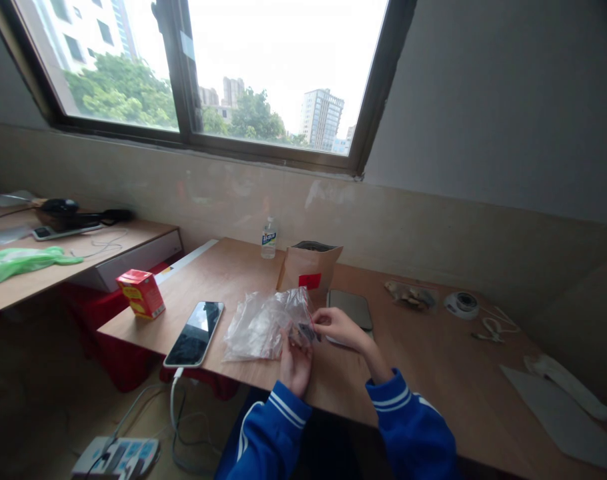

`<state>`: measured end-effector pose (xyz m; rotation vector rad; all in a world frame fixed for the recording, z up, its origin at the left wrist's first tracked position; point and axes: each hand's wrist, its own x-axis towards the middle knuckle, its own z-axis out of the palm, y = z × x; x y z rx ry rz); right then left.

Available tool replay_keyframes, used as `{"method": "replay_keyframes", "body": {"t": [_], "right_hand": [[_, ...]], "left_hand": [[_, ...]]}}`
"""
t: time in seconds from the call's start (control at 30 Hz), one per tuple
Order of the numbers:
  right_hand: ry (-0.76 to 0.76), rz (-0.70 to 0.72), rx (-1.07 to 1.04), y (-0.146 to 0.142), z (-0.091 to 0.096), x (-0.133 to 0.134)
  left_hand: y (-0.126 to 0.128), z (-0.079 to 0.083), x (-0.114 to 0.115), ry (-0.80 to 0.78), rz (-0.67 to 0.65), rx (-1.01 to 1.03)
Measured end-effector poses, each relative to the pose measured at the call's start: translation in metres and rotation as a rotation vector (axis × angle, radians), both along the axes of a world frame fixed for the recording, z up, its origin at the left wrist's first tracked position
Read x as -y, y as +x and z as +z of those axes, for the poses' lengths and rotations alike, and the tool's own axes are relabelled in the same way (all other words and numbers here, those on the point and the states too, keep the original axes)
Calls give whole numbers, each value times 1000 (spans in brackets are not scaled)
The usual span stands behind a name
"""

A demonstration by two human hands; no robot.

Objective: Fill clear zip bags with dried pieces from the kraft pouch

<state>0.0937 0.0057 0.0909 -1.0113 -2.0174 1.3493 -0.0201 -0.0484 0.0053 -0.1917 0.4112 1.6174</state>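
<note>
My left hand point(295, 363) and my right hand point(339, 328) meet over the wooden desk point(433, 373), both in blue sleeves with white stripes. Together they pinch a small dark item point(306, 331) at the edge of a pile of clear plastic bags point(263, 323). The fingers of both hands are closed around it. What the small item is I cannot make out. The bags lie crumpled just left of my hands.
A phone point(196, 332) on a charging cable lies left of the bags, a red box point(140, 293) at the desk corner. Behind stand a brown paper pouch point(311, 267), a water bottle point(269, 238) and a grey flat device point(351, 308). A power strip point(117, 457) is on the floor.
</note>
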Motion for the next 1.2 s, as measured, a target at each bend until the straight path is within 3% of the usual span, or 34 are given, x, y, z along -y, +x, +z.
{"method": "replay_keyframes", "body": {"t": [0.23, 0.37, 0.5, 0.6, 0.67, 0.73, 0.93, 1.0, 1.1, 1.2], "right_hand": [[50, -15, 19, 6, 10, 1], [132, -142, -70, 20, 23, -20], [325, -329, -227, 23, 67, -57], [524, -464, -418, 8, 108, -83], [657, -504, -526, -7, 124, -95], [735, -484, -518, -23, 122, -102], [712, -373, -144, -43, 75, -102], [746, -369, -134, -40, 75, -96], [825, -435, -212, -32, 90, -81], [726, -483, -321, -22, 99, -58]], "left_hand": [[-1, 1, 0, 15, -3, 33], [-1, 3, 1, -4, -11, 19], [-2, 4, 2, -38, -18, 9], [-3, 3, 1, -50, -40, 22], [-4, 1, 0, -37, -47, 23], [-4, -1, 0, -23, -55, 28], [-6, -5, 1, -13, -72, 73], [-6, -4, 1, 8, -89, 78], [-7, -5, 1, 58, -106, 99], [-10, -11, 1, 95, -106, 146]]}}
